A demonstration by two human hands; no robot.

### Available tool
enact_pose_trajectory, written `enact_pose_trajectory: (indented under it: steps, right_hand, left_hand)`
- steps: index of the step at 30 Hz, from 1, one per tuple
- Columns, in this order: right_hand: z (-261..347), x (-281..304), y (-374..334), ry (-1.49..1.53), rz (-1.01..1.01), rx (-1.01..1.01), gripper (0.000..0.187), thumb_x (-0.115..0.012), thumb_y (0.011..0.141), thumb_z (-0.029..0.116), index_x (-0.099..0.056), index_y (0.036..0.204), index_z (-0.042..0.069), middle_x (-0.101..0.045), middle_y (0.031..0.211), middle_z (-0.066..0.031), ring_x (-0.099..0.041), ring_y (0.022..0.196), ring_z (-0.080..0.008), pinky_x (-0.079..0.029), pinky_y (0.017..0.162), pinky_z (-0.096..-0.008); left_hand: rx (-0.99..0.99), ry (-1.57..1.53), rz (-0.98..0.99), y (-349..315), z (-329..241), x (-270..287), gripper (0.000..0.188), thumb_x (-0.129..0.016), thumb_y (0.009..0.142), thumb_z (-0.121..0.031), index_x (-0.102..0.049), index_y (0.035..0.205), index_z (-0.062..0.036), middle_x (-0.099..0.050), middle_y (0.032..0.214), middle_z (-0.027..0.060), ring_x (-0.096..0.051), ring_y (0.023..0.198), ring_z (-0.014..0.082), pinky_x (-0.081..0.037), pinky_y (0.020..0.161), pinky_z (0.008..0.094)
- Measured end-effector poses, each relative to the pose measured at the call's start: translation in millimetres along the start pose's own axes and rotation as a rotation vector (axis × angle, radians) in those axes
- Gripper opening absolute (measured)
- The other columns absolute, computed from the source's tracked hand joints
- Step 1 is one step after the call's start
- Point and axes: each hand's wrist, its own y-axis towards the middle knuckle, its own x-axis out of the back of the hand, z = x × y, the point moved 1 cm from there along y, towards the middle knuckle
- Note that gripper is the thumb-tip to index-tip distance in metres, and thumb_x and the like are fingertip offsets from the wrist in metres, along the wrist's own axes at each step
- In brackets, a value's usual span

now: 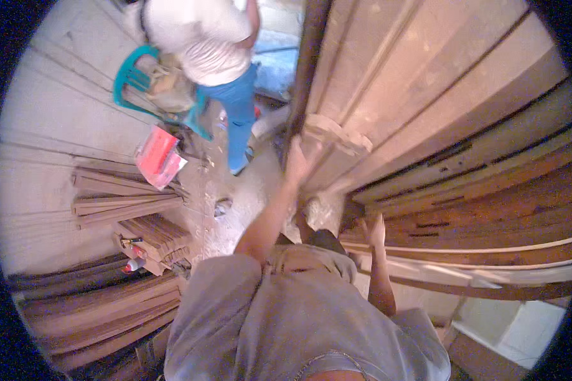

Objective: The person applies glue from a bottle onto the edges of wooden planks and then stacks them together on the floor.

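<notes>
A big pale wooden door panel (426, 82) leans across the upper right. My left hand (297, 162) reaches forward and lies flat against its near lower corner, fingers spread and holding nothing. My right hand (374, 232) is lower and closer to my body. Its fingers are apart at the end of a stack of darker wooden frames (489, 209) under the panel, and it grips nothing. My grey shirt fills the lower middle of the view.
Another person in a white top and blue trousers (238, 101) stands ahead beside a teal plastic chair (130, 76). A red packet (156, 152) and stacks of wooden mouldings (127, 206) lie on the floor at left. A white box (515, 327) sits at lower right.
</notes>
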Motion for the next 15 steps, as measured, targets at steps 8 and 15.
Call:
enact_pose_trajectory:
  steps: [8,15]
  right_hand:
    - [99.7,-36.0,-66.9,0.322,0.619,-0.220,0.053,-0.075,0.072,0.034,-0.053,0.108,0.002,-0.063,0.092,-0.0216,-0.060,0.089,-0.0405,-0.049,0.076,-0.0447]
    - [281.1,-83.1,-45.7,0.014,0.849,0.293,0.051,-0.070,0.078,0.037,-0.056,0.112,0.002,-0.063,0.101,-0.0233,-0.061,0.094,-0.0374,-0.049,0.079,-0.0428]
  left_hand:
    - [0.097,0.176,0.680,-218.9,108.3,129.7,0.059,-0.065,0.082,-0.038,-0.051,0.123,0.0015,-0.059,0.117,0.0243,-0.057,0.109,0.0349,-0.045,0.093,0.0405]
    - [0.639,-0.074,-0.239,-477.6,322.6,304.9,0.056,-0.061,0.085,-0.047,-0.056,0.116,0.0003,-0.062,0.111,0.0206,-0.059,0.105,0.0273,-0.046,0.089,0.0365]
